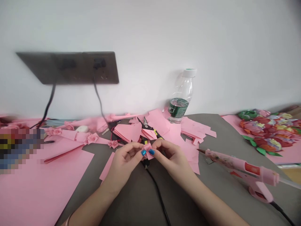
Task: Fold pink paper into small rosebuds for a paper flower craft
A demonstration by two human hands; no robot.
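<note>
A small folded piece of pink paper (148, 151) is held between both hands above the grey table. My left hand (128, 158) pinches its left side between thumb and fingers. From the right, my right hand (168, 155) pinches the other side, the two blue-nailed thumbs close together. Just behind the hands lie stacked pink paper pieces (128, 131) and pliers with black and yellow handles (158, 134). Under the held paper, a black cable (156, 185) runs toward the front edge.
A pink glue gun (244, 166) lies at right, near colourful paper flowers (263, 128). A clear bottle (182, 97) stands by the wall. Large pink sheets (47, 188) and pink paper roses (91, 138) cover the left. Cables hang from a dark socket panel (80, 73).
</note>
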